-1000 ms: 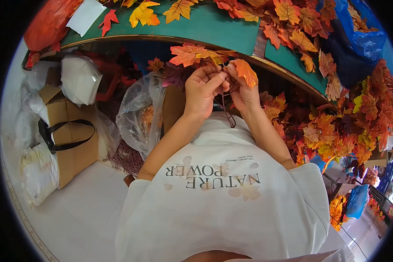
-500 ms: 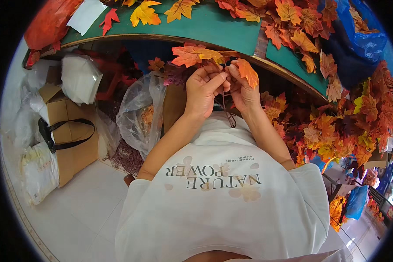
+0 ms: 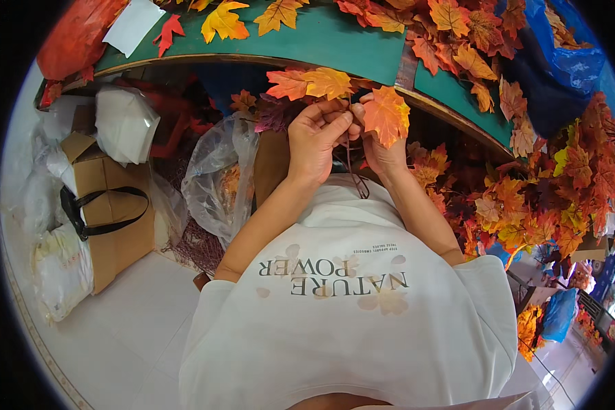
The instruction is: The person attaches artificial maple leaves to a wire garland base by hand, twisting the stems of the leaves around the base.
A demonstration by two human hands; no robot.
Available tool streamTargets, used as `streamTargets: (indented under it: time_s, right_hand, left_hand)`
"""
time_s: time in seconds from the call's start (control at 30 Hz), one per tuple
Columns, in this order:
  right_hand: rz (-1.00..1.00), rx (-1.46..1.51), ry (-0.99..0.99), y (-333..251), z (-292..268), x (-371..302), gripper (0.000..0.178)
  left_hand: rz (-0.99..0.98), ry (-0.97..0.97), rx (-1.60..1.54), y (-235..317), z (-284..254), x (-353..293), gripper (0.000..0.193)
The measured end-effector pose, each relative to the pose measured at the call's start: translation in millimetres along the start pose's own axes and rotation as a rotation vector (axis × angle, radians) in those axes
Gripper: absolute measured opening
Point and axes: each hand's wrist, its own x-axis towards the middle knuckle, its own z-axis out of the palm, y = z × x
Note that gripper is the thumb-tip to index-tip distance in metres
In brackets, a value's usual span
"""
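Just below the table's edge, both hands are closed around a spray of artificial maple leaves. My left hand (image 3: 313, 142) pinches its thin dark brown stem (image 3: 349, 152) between thumb and fingers. Close beside it, my right hand (image 3: 384, 154) grips the same spray, its fingertips partly hidden behind an orange leaf (image 3: 387, 115). A yellow-orange leaf (image 3: 329, 83) and a red-orange leaf (image 3: 286, 85) fan out above my left hand. The stem's lower ends hang down in front of my white shirt (image 3: 348, 225).
Loose leaves lie on the green tabletop (image 3: 307, 46), with a white sheet (image 3: 134, 26) at its left. Leaf bunches (image 3: 519, 205) hang at right near a blue plastic bag (image 3: 570, 65). At left stand a cardboard box (image 3: 119, 236) and a clear plastic bag (image 3: 215, 178).
The orange leaf at my right hand has swung round, so its broad face now shows. The yellow-orange leaf above my left hand has also turned flatter. Both hands have barely shifted.
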Motion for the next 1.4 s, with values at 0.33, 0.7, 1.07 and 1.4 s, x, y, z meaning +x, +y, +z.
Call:
streamTargets:
  time_s: [0.33,0.7,1.07,1.4]
  right_hand:
    - [-0.039,-0.225,-0.156,5.5,-5.6,-1.9,0.022]
    - [0.206,-0.597,-0.4,-4.4,0.2,-15.3,0.022]
    - [0.206,-0.47,-0.29,7.9,9.8,-8.6,0.019]
    - [0.649,0.286,-0.606,0.7,5.7,-15.4,0.021]
  left_hand:
    - [0.034,0.057,-0.075,-3.9,-11.5,4.6,0.016]
    - [0.092,0.042,-0.311,15.5,-52.8,27.8,0.02]
    - [-0.119,-0.185,-0.085,3.9,-55.7,-8.2,0.024]
    - [-0.041,-0.43,-0.04,15.7,-46.4,-9.2,0.018]
